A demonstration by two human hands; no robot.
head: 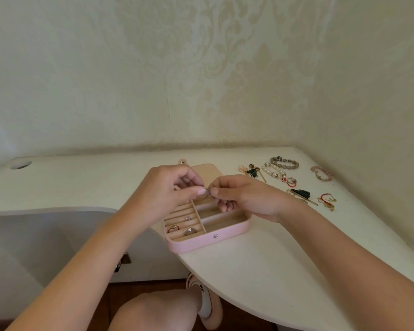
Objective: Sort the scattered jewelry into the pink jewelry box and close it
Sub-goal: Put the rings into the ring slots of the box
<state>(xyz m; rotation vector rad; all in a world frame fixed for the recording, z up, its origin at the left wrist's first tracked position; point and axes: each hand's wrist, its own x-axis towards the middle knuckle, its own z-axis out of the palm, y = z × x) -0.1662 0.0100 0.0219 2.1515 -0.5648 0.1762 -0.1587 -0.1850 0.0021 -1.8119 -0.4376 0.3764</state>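
Early stage: three rings (190, 231) sit in the open pink box (208, 238) at the desk (261, 271) edge, left hand (167, 187) and right hand (244, 197) together pinch a small piece (207, 192) just above it, bracelets (276, 172) and earrings (252, 172) wait unsorted to the right, lid not yet closed.

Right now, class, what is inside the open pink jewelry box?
Three rings sit in the slotted left section of the jewelry box; the nearer right compartments look bare. The left hand and right hand, pinching a small piece, cover the far compartments.
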